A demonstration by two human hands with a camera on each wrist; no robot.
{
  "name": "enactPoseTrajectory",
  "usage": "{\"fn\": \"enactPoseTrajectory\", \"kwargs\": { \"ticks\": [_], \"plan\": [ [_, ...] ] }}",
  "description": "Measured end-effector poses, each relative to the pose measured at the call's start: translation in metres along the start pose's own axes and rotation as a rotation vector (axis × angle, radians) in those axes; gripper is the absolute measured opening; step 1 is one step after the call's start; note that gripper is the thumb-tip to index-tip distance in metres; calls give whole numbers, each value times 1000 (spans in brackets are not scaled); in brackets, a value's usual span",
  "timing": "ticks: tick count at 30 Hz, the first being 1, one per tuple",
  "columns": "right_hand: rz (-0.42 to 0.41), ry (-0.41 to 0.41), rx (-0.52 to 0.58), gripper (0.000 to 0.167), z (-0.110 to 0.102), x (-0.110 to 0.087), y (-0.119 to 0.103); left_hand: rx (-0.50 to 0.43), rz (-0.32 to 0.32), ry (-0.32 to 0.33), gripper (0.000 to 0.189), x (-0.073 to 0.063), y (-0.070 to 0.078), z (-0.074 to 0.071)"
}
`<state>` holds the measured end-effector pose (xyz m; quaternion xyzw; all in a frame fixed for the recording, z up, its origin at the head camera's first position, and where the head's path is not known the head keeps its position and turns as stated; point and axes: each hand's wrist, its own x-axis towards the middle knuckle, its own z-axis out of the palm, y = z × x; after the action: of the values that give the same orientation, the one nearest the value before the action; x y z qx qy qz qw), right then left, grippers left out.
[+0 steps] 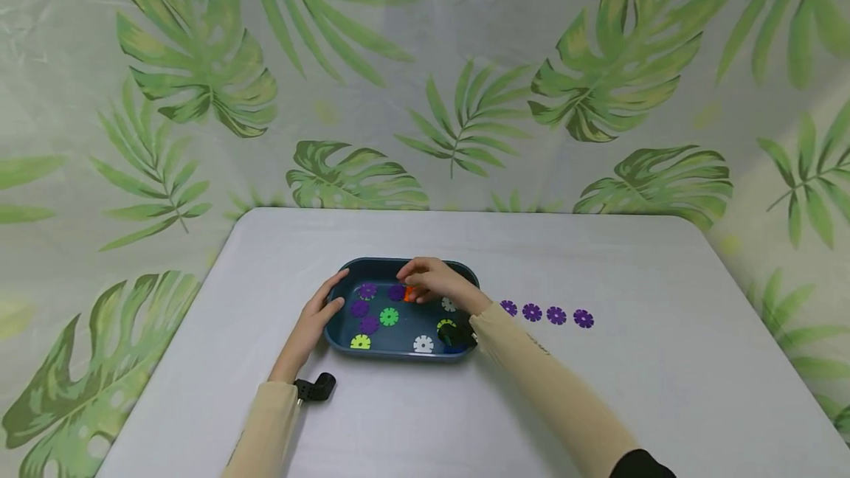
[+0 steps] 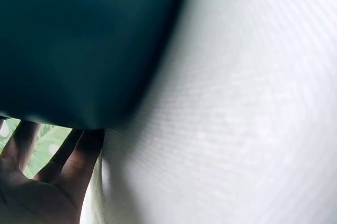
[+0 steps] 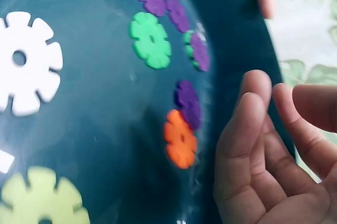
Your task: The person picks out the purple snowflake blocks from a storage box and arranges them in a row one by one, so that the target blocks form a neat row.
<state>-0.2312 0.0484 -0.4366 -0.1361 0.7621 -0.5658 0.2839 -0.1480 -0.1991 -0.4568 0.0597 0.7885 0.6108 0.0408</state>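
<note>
Gripping the left edge of a dark blue-green, round-cornered tray [image 1: 393, 338] on a white table [image 1: 398, 423], a person's left hand [image 1: 308, 327] sets its thumb over the rim; the left-wrist view shows fingers [image 2: 79, 163] against the outer wall. The right hand [image 1: 434, 281] hangs over the tray by its far edge, thumb and fingertips apart. Its fingers partly hide a flat orange plastic-looking notched disc [image 3: 175, 140] in the head view; the right-wrist view shows it whole, touching a dark purple notched disc [image 3: 188, 104] by the far wall, and a bright green disc [image 3: 189, 50] partly behind another purple one [image 3: 199, 52]. Only the head view takes in four purple notched discs [image 1: 551, 315] lined up off the tray's right edge.
</note>
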Motion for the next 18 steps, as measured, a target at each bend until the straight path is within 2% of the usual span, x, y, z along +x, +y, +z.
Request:
{"fn": "enactPoseTrajectory", "kwargs": {
  "ticks": [2,9,18],
  "plan": [
    [23,-5,-21,26,7,7,1,-2,1,1,49,1,-4,0],
    [57,-5,-122,28,23,18,3,-4,13,19,48,10,-34,-2],
    [55,-36,-101,37,26,16,6,4,18,27,47,12,-38,-2]
  ]
}}
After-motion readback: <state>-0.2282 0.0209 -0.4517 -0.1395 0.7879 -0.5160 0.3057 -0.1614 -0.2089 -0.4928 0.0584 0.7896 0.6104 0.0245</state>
